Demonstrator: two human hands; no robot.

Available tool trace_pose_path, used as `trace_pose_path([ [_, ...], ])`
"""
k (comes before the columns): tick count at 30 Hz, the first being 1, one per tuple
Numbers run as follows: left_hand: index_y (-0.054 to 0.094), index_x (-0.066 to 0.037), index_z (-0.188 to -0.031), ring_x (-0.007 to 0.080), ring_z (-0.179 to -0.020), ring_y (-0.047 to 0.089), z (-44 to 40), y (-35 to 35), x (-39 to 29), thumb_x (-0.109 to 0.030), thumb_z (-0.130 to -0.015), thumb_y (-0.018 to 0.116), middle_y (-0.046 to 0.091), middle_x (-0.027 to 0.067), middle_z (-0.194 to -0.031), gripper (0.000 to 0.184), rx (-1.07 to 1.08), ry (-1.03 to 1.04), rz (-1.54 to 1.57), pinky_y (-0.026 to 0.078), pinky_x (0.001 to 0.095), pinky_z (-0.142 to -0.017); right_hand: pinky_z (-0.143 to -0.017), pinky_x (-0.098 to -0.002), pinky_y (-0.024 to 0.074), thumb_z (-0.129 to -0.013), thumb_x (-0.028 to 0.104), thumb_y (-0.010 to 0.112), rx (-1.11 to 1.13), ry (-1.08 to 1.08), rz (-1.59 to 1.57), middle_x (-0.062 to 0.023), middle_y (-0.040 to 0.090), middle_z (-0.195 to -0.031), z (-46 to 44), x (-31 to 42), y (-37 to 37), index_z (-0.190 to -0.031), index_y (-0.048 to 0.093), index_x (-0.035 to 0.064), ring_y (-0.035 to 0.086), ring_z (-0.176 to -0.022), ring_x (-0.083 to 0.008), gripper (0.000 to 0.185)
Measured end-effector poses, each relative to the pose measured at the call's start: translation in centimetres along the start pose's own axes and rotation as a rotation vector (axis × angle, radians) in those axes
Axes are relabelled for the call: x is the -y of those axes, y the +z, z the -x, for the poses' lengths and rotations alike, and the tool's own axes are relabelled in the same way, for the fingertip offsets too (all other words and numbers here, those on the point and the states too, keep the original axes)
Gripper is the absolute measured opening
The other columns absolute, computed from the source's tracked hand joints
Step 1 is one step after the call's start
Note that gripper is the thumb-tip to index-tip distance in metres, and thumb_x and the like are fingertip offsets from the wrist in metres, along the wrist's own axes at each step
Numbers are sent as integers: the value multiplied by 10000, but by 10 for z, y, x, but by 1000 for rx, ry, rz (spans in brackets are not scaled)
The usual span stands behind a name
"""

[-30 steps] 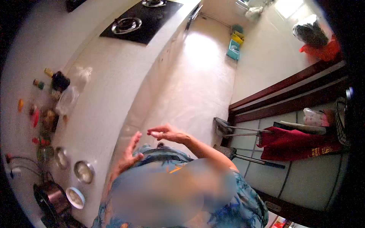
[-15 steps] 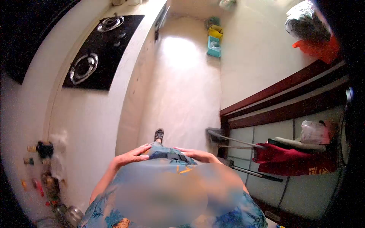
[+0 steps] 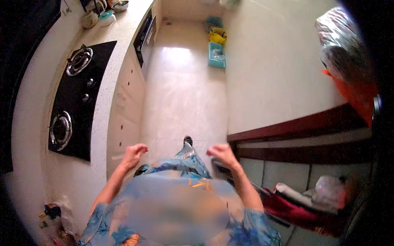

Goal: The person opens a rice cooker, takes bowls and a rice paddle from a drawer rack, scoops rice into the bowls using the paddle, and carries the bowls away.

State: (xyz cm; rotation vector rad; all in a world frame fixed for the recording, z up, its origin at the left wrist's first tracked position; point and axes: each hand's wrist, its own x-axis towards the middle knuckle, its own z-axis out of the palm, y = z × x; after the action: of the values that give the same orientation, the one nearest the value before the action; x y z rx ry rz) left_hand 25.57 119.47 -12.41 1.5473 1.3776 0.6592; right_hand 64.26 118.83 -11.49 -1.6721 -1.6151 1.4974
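Note:
My left hand [image 3: 134,156] hangs in the air beside the white cabinet front [image 3: 127,98], fingers curled in, with no object showing in it. In front of my body on the other side, my right hand [image 3: 223,154] is also loosely curled and appears to hold nothing. Both are slightly smeared by motion and apart from each other. Between them are my blue patterned clothes [image 3: 168,166] and one dark shoe [image 3: 188,140] on the pale floor.
A black gas hob [image 3: 80,102] is set in the counter at left. Ahead along the wall stand a teal basket [image 3: 216,61] and a yellow bag [image 3: 217,36]. A dark red door frame [image 3: 287,125] crosses the right, with red cloth [image 3: 295,207] beyond it.
My hands have lifted off the front of my clothes, moved apart and curled. The view has advanced along the floor, so the hob now lies closer beside me.

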Motion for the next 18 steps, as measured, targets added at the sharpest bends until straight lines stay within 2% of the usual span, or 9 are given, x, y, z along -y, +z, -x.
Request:
trace_pose_path([
  [3,604,-15,-883,192,-666,612,-56,13,-73,-118,-839,525,632,109,-711,137,-159,-125,-85,474,287,-622,-631,-266,497,-843,142,557,-199,-216,-295,-80,612,-694,-64,80,-84,-762,602,-24,587,-640,-137,189],
  [5,604,-10,-868,175,-587,602,-87,24,-98,-138,-848,520,622,90,-645,154,-289,-49,-48,467,277,-564,-585,-258,481,-862,96,528,-259,-414,-365,-73,585,-689,-96,120,-132,-785,582,-15,562,-623,-132,145],
  [7,597,0,-853,162,-566,597,-110,23,-132,-148,-849,524,619,104,-653,165,-320,-196,0,459,256,-533,-517,-234,464,-872,118,522,-278,-652,-408,-65,570,-636,-125,166,-178,-767,569,-6,549,-572,-111,170],
  [8,595,-4,-836,140,-542,585,-114,18,-147,-148,-859,519,619,100,-650,165,-396,-77,-124,452,247,-510,-503,-232,456,-874,122,520,-308,-709,-380,-61,564,-643,-130,186,-192,-766,567,-2,532,-555,-108,171],
  [9,595,-4,-836,140,-542,585,-122,13,-155,-148,-859,519,619,100,-650,165,-417,-94,-126,452,247,-510,-496,-228,447,-873,125,524,-329,-760,-417,-64,557,-659,-137,206,-205,-772,559,-7,524,-551,-112,169],
  [12,589,-10,-860,120,-610,585,-153,-7,-188,-124,-867,513,625,74,-690,137,-664,51,65,463,246,-552,-491,-219,408,-866,86,527,-364,-974,-458,-84,547,-679,-158,247,-243,-771,528,-8,482,-533,-106,133],
  [13,585,-13,-879,118,-635,585,-163,-18,-210,-112,-866,515,627,66,-702,122,-715,93,45,469,246,-576,-470,-215,388,-864,83,529,-305,-1160,-453,-96,547,-656,-168,260,-255,-755,516,-3,465,-509,-110,139],
  [16,566,-7,-913,141,-729,591,-200,-48,-254,-82,-852,531,627,85,-786,104,-845,410,-99,476,263,-688,-493,-285,401,-890,185,487,-409,-1421,-286,-93,534,-568,-186,300,-279,-736,515,1,474,-495,-172,241],
  [18,547,-1,-946,179,-774,589,-228,-72,-284,-87,-855,527,616,126,-840,126,-827,652,-174,479,305,-733,-488,-270,396,-883,235,497,-482,-1527,-167,-106,534,-575,-196,326,-292,-784,519,-15,499,-533,-184,270],
])
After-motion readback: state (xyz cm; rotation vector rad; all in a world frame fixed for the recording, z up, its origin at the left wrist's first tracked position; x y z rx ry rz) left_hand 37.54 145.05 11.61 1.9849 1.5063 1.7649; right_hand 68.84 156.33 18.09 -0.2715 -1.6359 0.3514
